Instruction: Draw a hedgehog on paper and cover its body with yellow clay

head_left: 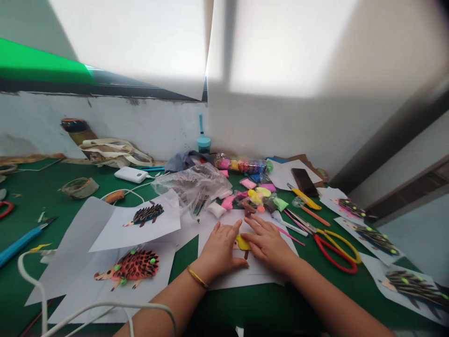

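Note:
Between my hands lies a yellow clay shape (243, 242) with a small brown clay strip (246, 255) below it, on a sheet of white paper (242, 279). My left hand (220, 245) rests on the paper at the left edge of the yellow clay, thumb and fingers stretched out. From the right, my right hand (269, 244) reaches over, its fingers spread and fingertips touching the yellow clay. Parts of the clay are hidden under the fingers. Just beyond the fingertips sit a brown clay lump (248, 207) and several colourful clay packets (257, 195).
Left are paper sheets with a red clay hedgehog (135, 267) and a dark one (148, 214), plus a white cable (105, 305). Right lie red-and-yellow scissors (335, 252), a yellow cutter (306, 198), a phone (304, 182) and more hedgehog sheets (372, 238). Behind is a plastic bag (194, 185).

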The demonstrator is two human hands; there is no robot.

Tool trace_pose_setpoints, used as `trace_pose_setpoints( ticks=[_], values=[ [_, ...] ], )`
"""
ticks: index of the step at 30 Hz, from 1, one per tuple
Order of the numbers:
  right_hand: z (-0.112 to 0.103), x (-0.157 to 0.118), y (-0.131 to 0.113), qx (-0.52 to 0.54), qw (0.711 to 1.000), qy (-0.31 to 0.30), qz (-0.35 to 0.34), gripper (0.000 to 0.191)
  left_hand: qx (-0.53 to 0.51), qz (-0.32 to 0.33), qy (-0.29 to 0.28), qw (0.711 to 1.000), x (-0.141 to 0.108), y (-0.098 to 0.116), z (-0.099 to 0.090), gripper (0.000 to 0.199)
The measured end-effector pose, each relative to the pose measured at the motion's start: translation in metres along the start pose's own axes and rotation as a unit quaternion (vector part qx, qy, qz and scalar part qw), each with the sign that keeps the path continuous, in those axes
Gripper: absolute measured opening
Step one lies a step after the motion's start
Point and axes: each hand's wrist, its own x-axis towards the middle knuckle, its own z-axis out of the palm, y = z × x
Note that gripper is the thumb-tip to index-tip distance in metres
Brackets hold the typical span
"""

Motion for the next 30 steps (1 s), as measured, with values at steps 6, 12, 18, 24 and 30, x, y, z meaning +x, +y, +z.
trace_pose_setpoints(
  ticks=[6, 12, 18, 24, 30],
  values=[
    [0.005, 0.002, 0.000, 0.029, 0.999, 0.015, -0.003, 0.037, -0.021, -0.009, -0.010, 1.000, 0.000, -0.001, -0.004, 0.113],
    [0.016, -0.001, 0.025, 0.204, 0.972, 0.100, 0.059, 0.046, -0.066, -0.009, -0.028, 0.997, 0.000, -0.005, -0.008, 0.113],
    [0.022, -0.004, 0.033, 0.327, 0.930, 0.100, 0.133, 0.054, -0.081, -0.023, -0.041, 0.996, 0.001, -0.002, -0.012, 0.110],
    [0.024, -0.002, 0.031, 0.274, 0.954, 0.094, 0.071, 0.054, -0.063, -0.013, -0.029, 0.998, 0.001, -0.002, -0.014, 0.101],
    [0.024, -0.002, 0.032, 0.253, 0.961, 0.094, 0.058, 0.057, -0.040, 0.022, -0.034, 0.998, -0.001, 0.000, -0.013, 0.098]
  ],
)
